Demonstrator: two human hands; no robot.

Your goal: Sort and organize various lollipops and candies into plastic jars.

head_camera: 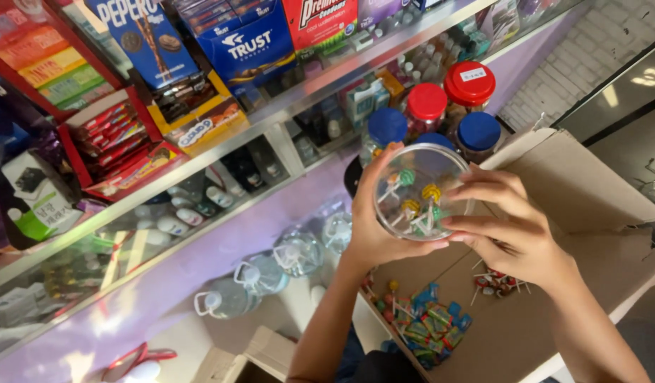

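Hands, two, raised together over an open cardboard box (583,184), forearms rising from the lower edge of the view. Left hand (373,220): fingers curled around the left side of a clear plastic jar (421,191), thumb on the near rim, gripping it. Right hand (515,227): palm down, fingers spread and bent, fingertips pressed to the jar's right and lower edge, closed on it from that side. Jar: held between both hands, tilted so its round mouth faces the camera, well above the box floor. Contents: several lollipops (412,206), green and yellow heads on white sticks, lying loose inside.

Box: brown, flaps open, under and to the right of the hands. On its floor, a heap of wrapped sweets (423,326) in blue, green and red below the left forearm; a smaller cluster of red lollipops (497,282) just beneath the right hand.

Behind the jar: lidded jars, two with red lids (469,84), three with blue lids (478,131), standing close together. Left: glass-fronted shelves (200,149) with boxed snacks above, small bottles below. Floor: large water bottles (260,276) in a row.
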